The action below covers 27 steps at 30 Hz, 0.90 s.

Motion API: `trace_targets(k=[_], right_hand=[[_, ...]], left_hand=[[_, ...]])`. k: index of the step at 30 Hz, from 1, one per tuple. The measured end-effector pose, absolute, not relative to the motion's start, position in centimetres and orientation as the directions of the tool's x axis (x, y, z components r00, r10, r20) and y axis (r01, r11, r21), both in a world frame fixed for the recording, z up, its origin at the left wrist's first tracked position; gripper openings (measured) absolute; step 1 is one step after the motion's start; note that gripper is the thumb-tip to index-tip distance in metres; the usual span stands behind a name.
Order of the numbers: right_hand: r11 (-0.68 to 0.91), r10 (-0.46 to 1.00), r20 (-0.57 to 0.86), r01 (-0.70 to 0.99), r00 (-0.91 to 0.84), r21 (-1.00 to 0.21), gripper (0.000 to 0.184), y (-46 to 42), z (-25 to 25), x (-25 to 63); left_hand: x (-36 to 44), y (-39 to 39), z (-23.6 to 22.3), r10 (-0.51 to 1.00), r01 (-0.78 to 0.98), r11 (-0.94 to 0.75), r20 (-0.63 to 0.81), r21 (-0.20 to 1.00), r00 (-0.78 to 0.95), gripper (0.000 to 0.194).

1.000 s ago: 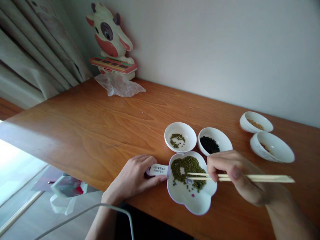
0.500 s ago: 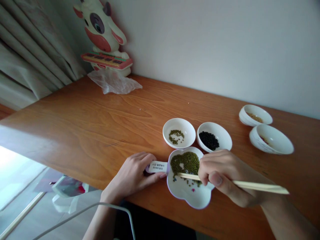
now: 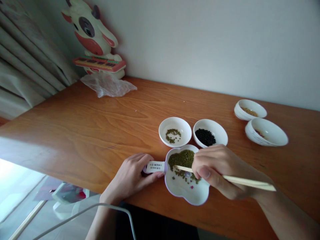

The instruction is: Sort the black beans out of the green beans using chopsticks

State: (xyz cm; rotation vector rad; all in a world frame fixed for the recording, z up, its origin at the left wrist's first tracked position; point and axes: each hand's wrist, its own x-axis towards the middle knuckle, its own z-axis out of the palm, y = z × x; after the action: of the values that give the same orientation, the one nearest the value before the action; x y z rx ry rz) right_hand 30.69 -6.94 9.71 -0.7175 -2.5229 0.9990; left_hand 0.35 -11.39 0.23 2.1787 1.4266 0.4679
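Observation:
My left hand (image 3: 132,173) is closed around the labelled handle of a white flower-shaped scoop (image 3: 185,191) with a purple rim, at the table's front edge. Green mung beans (image 3: 182,158) are heaped at its far side, with some scattered nearer. In my right hand (image 3: 220,173) are wooden chopsticks (image 3: 247,182), their tips among the beans inside the scoop. Just behind the scoop stands a white bowl (image 3: 186,128) with a few mung beans on its bottom. Right of it is another white bowl (image 3: 220,131) holding black beans (image 3: 205,137), close to my right knuckles.
Two more white bowls stand at the right: the farther bowl (image 3: 261,111) holds yellowish grains, the nearer bowl (image 3: 275,133) some reddish ones. A cow toy with a keyboard (image 3: 100,63) and a crumpled plastic bag (image 3: 110,86) sit at the back left. A cable (image 3: 100,204) crosses below my left forearm.
The chopstick tips have moved within the scoop, and the beans lie a little differently, more of them spread toward the middle. The whole view has shifted slightly. Both hands keep their hold.

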Motion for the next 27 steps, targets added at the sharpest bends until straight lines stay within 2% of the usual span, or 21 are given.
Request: trace_targets(k=[4, 8, 12, 16, 20, 24, 27], right_hand=[[0.585, 0.559, 0.142, 0.267, -0.817, -0.766, 0.053, -7.0, 10.3, 31.3], [0.537, 0.494, 0.093, 0.219, -0.865, -0.815, 0.054, -7.4, 10.2, 30.8], [0.551, 0.484, 0.065, 0.246, -0.873, -0.798, 0.048, -7.2, 9.6, 30.4], [0.577, 0.535, 0.098, 0.279, -0.839, -0.767, 0.047, -6.7, 9.9, 31.2], [0.532, 0.571, 0.136, 0.239, -0.810, -0.812, 0.050, -6.7, 10.7, 32.2], [0.506, 0.524, 0.048, 0.266, -0.850, -0.820, 0.052, -6.8, 10.9, 32.3], [0.521, 0.543, 0.010, 0.328, -0.839, -0.788, 0.051, -6.6, 10.7, 32.2]], left_hand=[[0.3, -11.4, 0.1, 0.917, 0.752, -0.340, 0.020, 0.564, 0.399, 0.044], [0.2, -11.3, -0.1, 0.915, 0.751, -0.344, 0.023, 0.563, 0.402, 0.043], [0.2, -11.4, -0.1, 0.915, 0.752, -0.340, 0.013, 0.564, 0.403, 0.042], [0.2, -11.5, -0.2, 0.919, 0.754, -0.337, 0.023, 0.563, 0.394, 0.040], [0.1, -11.5, -0.3, 0.920, 0.748, -0.338, 0.031, 0.571, 0.391, 0.038], [0.1, -11.5, -0.4, 0.918, 0.747, -0.337, 0.025, 0.573, 0.395, 0.038], [0.0, -11.4, -0.4, 0.918, 0.747, -0.339, 0.029, 0.572, 0.394, 0.039]])
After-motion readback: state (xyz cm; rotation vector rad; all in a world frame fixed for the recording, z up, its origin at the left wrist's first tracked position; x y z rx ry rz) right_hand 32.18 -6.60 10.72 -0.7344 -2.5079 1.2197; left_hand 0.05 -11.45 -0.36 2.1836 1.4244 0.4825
